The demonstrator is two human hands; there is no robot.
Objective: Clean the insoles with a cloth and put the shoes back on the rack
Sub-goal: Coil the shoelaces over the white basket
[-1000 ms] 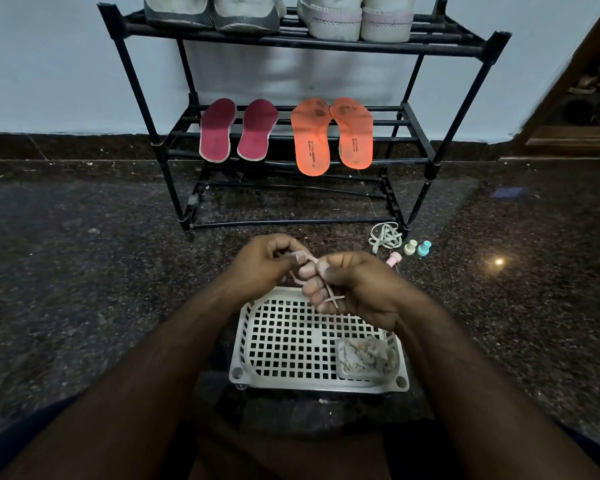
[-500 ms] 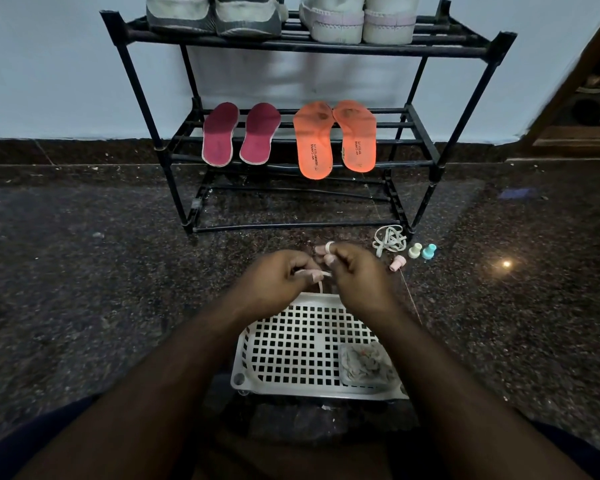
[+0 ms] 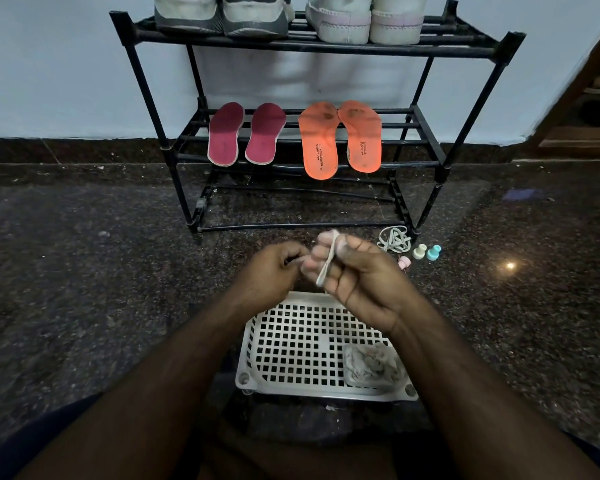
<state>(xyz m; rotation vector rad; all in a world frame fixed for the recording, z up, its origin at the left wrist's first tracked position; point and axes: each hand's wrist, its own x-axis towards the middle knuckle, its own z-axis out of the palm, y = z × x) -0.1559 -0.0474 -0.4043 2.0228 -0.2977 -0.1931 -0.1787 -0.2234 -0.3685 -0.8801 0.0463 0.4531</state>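
We hold a pale band (image 3: 327, 262) pinched in our right hand (image 3: 354, 271). Our left hand (image 3: 274, 268) is curled shut; what it holds, we cannot tell. The insoles (image 3: 321, 140) lie far off on the rack (image 3: 440, 164), maybe drying.

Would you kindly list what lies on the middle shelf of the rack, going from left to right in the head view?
Left maroon insole → right maroon insole → left orange insole → right orange insole. The two orange ones touch at their far ends.
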